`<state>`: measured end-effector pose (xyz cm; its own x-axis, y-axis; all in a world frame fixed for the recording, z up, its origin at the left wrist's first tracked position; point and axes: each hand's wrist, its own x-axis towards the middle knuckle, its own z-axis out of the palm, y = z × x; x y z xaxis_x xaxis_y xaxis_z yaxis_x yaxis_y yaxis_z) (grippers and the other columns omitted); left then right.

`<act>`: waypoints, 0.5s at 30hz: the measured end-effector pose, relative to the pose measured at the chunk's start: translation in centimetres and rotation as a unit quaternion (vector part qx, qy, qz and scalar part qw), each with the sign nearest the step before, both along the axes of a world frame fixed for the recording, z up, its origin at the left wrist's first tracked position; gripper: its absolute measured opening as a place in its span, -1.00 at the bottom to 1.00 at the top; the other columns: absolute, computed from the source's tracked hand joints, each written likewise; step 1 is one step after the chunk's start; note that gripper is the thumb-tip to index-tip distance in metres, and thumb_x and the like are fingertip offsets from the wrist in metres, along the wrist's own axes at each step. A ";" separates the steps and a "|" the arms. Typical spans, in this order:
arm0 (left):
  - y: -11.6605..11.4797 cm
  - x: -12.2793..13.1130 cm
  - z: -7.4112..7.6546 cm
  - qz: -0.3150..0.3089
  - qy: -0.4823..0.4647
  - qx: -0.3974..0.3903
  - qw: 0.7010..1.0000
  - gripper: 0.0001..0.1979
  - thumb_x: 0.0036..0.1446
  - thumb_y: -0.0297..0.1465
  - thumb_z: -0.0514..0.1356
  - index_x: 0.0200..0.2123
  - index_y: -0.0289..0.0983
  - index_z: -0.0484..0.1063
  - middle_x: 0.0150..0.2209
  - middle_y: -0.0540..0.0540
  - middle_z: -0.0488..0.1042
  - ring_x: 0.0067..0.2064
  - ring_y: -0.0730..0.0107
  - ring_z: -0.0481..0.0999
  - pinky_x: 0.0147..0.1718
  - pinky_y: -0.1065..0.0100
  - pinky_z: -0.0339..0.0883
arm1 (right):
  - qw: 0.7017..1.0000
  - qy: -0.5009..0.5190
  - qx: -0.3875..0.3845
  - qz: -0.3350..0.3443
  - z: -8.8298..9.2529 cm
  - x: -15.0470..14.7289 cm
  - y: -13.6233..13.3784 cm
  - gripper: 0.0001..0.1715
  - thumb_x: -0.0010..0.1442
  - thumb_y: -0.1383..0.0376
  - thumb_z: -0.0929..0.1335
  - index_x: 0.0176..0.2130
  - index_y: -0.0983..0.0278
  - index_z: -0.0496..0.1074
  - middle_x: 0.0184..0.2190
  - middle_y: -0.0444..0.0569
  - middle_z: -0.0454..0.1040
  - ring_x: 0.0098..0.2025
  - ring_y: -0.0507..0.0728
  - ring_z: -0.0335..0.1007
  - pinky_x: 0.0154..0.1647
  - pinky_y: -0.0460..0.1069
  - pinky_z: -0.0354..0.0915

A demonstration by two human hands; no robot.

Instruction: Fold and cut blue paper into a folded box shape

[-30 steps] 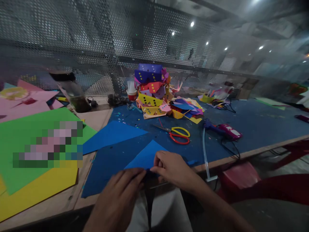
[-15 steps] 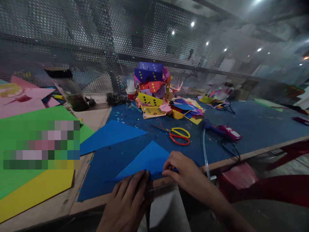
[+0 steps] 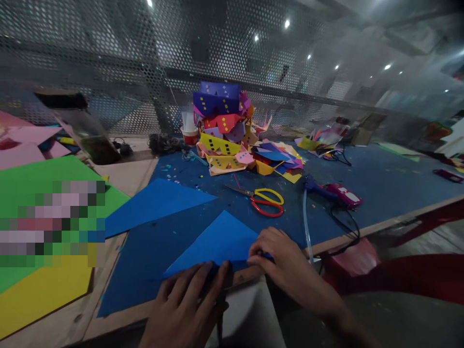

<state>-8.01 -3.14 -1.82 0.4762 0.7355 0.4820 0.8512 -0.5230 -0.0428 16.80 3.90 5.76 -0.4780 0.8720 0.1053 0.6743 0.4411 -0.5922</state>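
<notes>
At the near edge of the table, a blue paper sheet [image 3: 222,237] lies with its corner pointing away from me. My left hand [image 3: 186,299] rests across the sheet's near left edge, its fingers stretched out and pressing down. On the right, my right hand [image 3: 281,256] is closed, with curled fingers gripping the folded near edge of the same sheet. Part of that edge is hidden under both hands. Beyond the sheet lie scissors [image 3: 250,194] with one yellow and one red handle. A second blue sheet [image 3: 161,205] lies to the left.
Paper masks [image 3: 216,102] are stacked at the back beside loose coloured paper pieces [image 3: 277,157]. A glue gun [image 3: 340,194] with a long clear stick lies right. Green paper [image 3: 68,169], yellow paper [image 3: 54,299] and a dark-lidded jar [image 3: 92,140] are left. A red chair [image 3: 406,275] stands lower right.
The view has shifted slightly, so things at the left and back sit further left. Both hands stay on the blue sheet's near edge, with little visible movement.
</notes>
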 end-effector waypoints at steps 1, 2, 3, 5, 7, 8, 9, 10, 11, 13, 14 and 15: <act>0.0 0.0 0.1 0.004 0.002 -0.008 1.000 -0.55 0.42 -0.23 0.08 0.33 -0.07 0.28 0.08 -0.11 0.57 0.05 0.15 0.47 -0.06 0.13 0.22 | 1.000 -0.006 -0.003 0.000 0.1 0.0 0.1 -0.93 0.33 0.34 0.44 -0.26 0.20 0.52 -0.24 -0.18 0.53 -0.11 0.09 0.38 -0.01 0.03 0.18; -0.1 0.0 0.1 0.007 0.003 -0.015 1.000 -0.56 0.43 -0.22 0.07 0.32 -0.06 0.29 0.08 -0.11 0.57 0.05 0.14 0.48 -0.07 0.12 0.21 | 1.000 -0.013 -0.006 -0.001 0.1 0.0 0.3 -0.92 0.34 0.33 0.43 -0.26 0.20 0.52 -0.24 -0.17 0.53 -0.11 0.09 0.38 -0.01 0.03 0.18; -0.1 0.1 0.2 0.010 0.003 -0.020 1.000 -0.56 0.43 -0.21 0.06 0.32 -0.07 0.30 0.08 -0.12 0.57 0.04 0.14 0.48 -0.07 0.11 0.21 | 1.000 -0.021 -0.010 -0.001 0.1 0.0 0.4 -0.92 0.35 0.33 0.43 -0.26 0.20 0.53 -0.24 -0.17 0.53 -0.11 0.09 0.39 -0.01 0.03 0.18; -0.1 0.3 0.4 0.014 0.001 -0.019 1.000 -0.57 0.44 -0.20 0.04 0.30 -0.08 0.32 0.08 -0.13 0.57 0.03 0.14 0.48 -0.08 0.10 0.21 | 0.999 -0.037 -0.016 -0.003 0.0 0.0 0.8 -0.92 0.34 0.31 0.43 -0.27 0.20 0.53 -0.24 -0.15 0.53 -0.11 0.11 0.39 -0.04 0.03 0.20; 0.0 0.7 0.6 0.004 -0.008 -0.014 1.000 -0.58 0.44 -0.19 0.04 0.28 -0.10 0.34 0.08 -0.13 0.57 0.02 0.15 0.48 -0.08 0.11 0.21 | 0.998 -0.052 -0.021 -0.003 0.0 0.0 1.0 -0.91 0.33 0.28 0.44 -0.28 0.20 0.54 -0.25 -0.13 0.53 -0.12 0.12 0.40 -0.07 0.02 0.21; 0.0 0.9 0.7 0.006 -0.019 -0.016 1.000 -0.59 0.45 -0.19 0.03 0.26 -0.12 0.36 0.09 -0.13 0.56 0.03 0.15 0.48 -0.06 0.11 0.21 | 0.998 -0.057 -0.022 -0.002 0.1 0.0 1.1 -0.91 0.32 0.27 0.45 -0.28 0.21 0.54 -0.25 -0.12 0.53 -0.12 0.13 0.40 -0.08 0.02 0.21; 0.0 1.1 0.7 0.006 -0.031 -0.017 0.999 -0.59 0.45 -0.18 0.02 0.24 -0.15 0.39 0.09 -0.14 0.56 0.05 0.14 0.47 -0.02 0.10 0.21 | 0.998 -0.058 -0.022 -0.002 0.1 -0.1 1.1 -0.90 0.32 0.27 0.45 -0.28 0.21 0.53 -0.25 -0.12 0.52 -0.12 0.14 0.40 -0.08 0.02 0.21; 0.1 1.2 0.8 0.008 -0.043 -0.017 0.999 -0.60 0.45 -0.17 0.02 0.21 -0.17 0.42 0.10 -0.14 0.56 0.07 0.13 0.46 0.02 0.09 0.20 | 0.998 -0.055 -0.024 -0.004 0.1 -0.1 1.1 -0.90 0.32 0.26 0.45 -0.29 0.21 0.53 -0.26 -0.12 0.53 -0.12 0.14 0.40 -0.09 0.01 0.22; 0.2 1.4 0.8 0.003 -0.038 -0.014 0.999 -0.60 0.44 -0.17 0.03 0.19 -0.20 0.44 0.10 -0.15 0.56 0.07 0.13 0.46 0.04 0.09 0.20 | 0.998 -0.048 -0.028 -0.009 0.1 -0.1 1.1 -0.90 0.31 0.27 0.45 -0.29 0.21 0.53 -0.26 -0.12 0.53 -0.13 0.13 0.41 -0.10 0.01 0.22; 0.3 1.5 0.8 -0.014 -0.007 0.002 1.000 -0.60 0.42 -0.18 0.07 0.17 -0.22 0.45 0.06 -0.17 0.57 0.03 0.13 0.47 0.02 0.11 0.21 | 0.999 -0.027 -0.035 -0.022 -0.1 -0.1 0.8 -0.91 0.30 0.27 0.46 -0.28 0.21 0.53 -0.26 -0.13 0.53 -0.14 0.12 0.41 -0.10 0.00 0.23; 0.4 1.5 0.7 -0.021 0.007 0.013 1.000 -0.61 0.41 -0.19 0.09 0.17 -0.23 0.45 0.03 -0.18 0.58 0.00 0.14 0.48 -0.01 0.12 0.22 | 0.999 -0.015 -0.036 -0.029 -0.2 0.0 0.7 -0.92 0.29 0.28 0.47 -0.28 0.20 0.53 -0.26 -0.14 0.53 -0.14 0.11 0.42 -0.10 0.00 0.23; 0.4 1.5 0.7 -0.019 0.015 0.019 1.000 -0.60 0.41 -0.19 0.10 0.18 -0.23 0.45 0.01 -0.18 0.59 -0.02 0.14 0.48 -0.03 0.12 0.22 | 0.999 -0.005 -0.032 -0.035 -0.4 0.2 0.6 -0.93 0.28 0.29 0.48 -0.28 0.20 0.53 -0.25 -0.14 0.53 -0.15 0.11 0.42 -0.09 0.00 0.23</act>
<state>-6.53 -2.71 -1.08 0.5183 0.6983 0.4936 0.8287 -0.5527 -0.0883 17.00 4.47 5.38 -0.4161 0.9083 0.0433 0.7082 0.3536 -0.6111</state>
